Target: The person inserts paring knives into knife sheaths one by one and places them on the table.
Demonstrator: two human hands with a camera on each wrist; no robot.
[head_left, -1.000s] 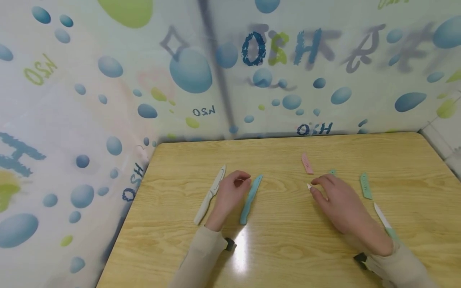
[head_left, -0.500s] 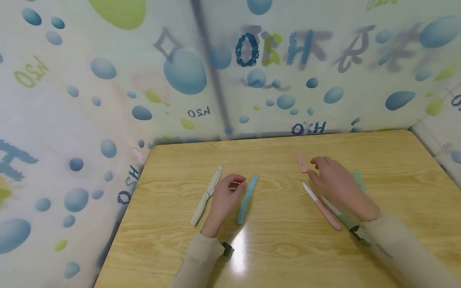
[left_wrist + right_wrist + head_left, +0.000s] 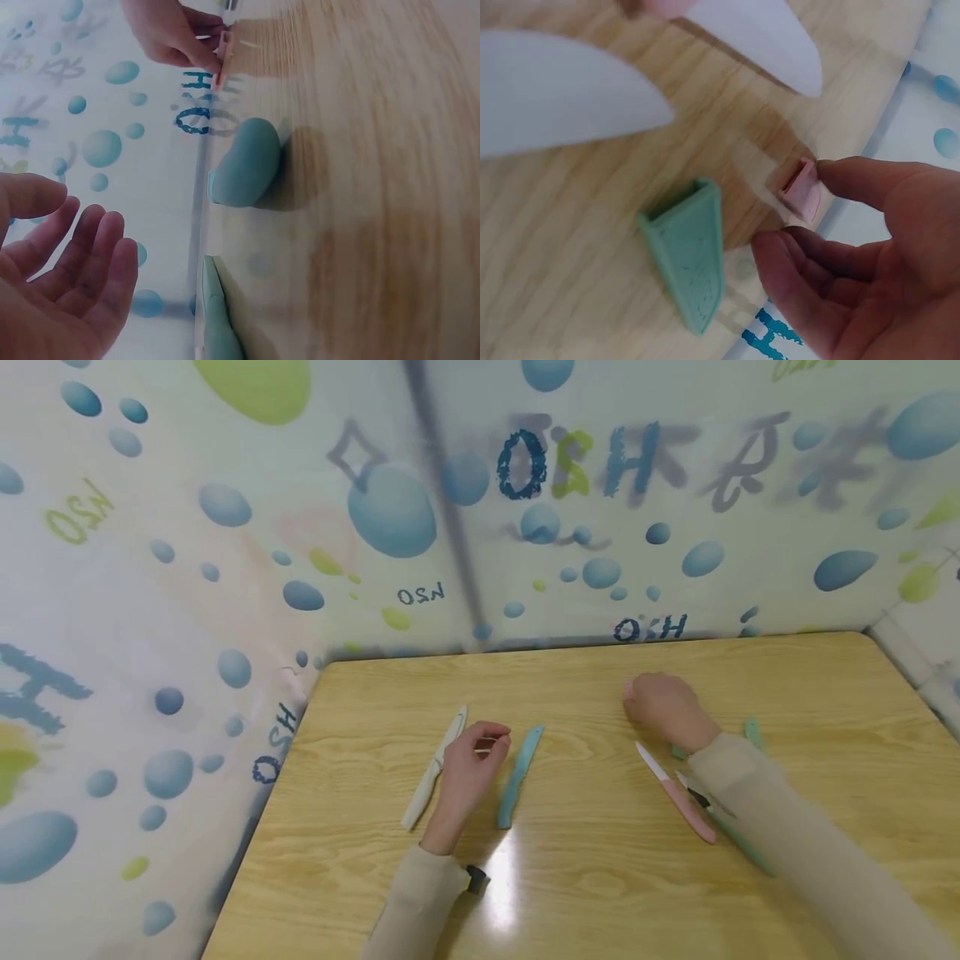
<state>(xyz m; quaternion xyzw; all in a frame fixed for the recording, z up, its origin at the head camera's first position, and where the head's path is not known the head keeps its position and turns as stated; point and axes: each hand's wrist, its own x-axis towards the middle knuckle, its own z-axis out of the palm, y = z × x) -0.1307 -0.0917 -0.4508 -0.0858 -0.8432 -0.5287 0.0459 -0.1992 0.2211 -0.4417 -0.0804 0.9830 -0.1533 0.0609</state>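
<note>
Touching hollow pink sheath (image 3: 802, 191), wood-grained tabletop (image 3: 585, 877) below

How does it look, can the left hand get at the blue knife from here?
Probably yes: the left hand appears to hold nothing and is close beside the blue knife, with nothing visible between them.

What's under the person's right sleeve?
In the head view, a green-handled knife peeks out below the right sleeve, and a green cover pokes out past its far edge. The sleeve hides parts of both.
</note>
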